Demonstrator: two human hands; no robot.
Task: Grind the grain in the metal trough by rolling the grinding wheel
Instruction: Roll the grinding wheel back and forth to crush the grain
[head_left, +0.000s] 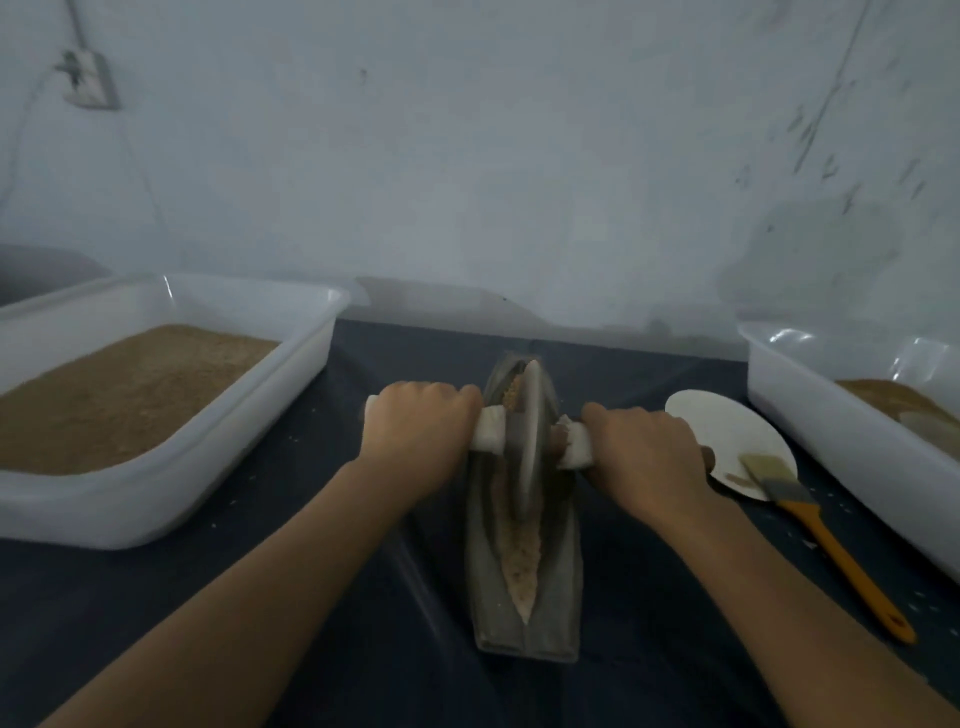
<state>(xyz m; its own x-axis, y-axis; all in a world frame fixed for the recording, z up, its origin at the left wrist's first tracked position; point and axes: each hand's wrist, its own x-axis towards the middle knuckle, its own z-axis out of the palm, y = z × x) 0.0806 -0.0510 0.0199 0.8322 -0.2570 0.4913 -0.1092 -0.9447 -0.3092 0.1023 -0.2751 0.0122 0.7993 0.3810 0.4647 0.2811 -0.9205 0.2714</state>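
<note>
A narrow boat-shaped metal trough (556, 587) lies lengthwise on the dark table in front of me. Pale ground grain (522, 561) fills its near groove, and coarser yellow grain (513, 397) shows at the far end. The grey grinding wheel (527, 441) stands upright in the groove, towards the far half. Its axle handles are wrapped in white cloth. My left hand (415, 431) grips the left handle, and my right hand (649, 457) grips the right handle.
A white plastic tub (171, 499) with brown grain stands at the left. Another white tub (810, 410) stands at the right. Between trough and right tub lie a white paper plate (727, 431) and an orange-handled brush (821, 540). A wall rises behind the table.
</note>
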